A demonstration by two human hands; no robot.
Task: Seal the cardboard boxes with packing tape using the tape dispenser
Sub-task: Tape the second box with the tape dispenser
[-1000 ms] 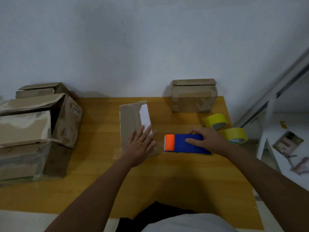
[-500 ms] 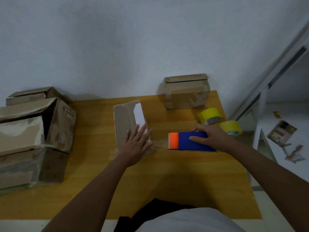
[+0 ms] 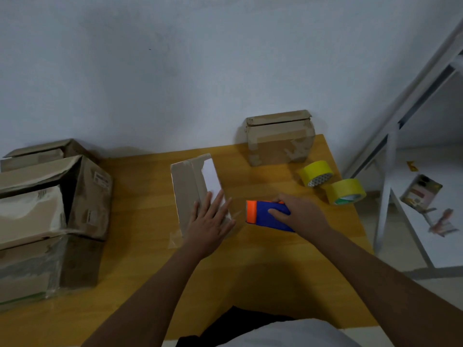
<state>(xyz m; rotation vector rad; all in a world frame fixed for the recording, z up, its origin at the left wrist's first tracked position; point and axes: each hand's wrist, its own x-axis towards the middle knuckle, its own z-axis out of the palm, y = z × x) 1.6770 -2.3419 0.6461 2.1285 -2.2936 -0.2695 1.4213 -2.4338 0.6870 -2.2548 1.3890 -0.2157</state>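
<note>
My left hand point(image 3: 209, 225) presses flat, fingers straight, on the small box point(image 3: 195, 186). Just right of it, my right hand point(image 3: 299, 214) has its grip clamped on the tape dispenser point(image 3: 263, 213). Beyond that grip lie two yellow tape rolls point(image 3: 315, 172) on the surface point(image 3: 140, 191).

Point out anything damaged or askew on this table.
The box against the wall is scuffed, with patchy torn tape and a bulging lid. The large box at left gapes open, its flaps bent. The small box under the left hand sits skewed.

Arms: both forearms are seen bare, no sleeves in view.
Hands point(image 3: 209, 225): no gloves, rings or watch are seen.
Torso: a white top is worn above dark trousers.
</note>
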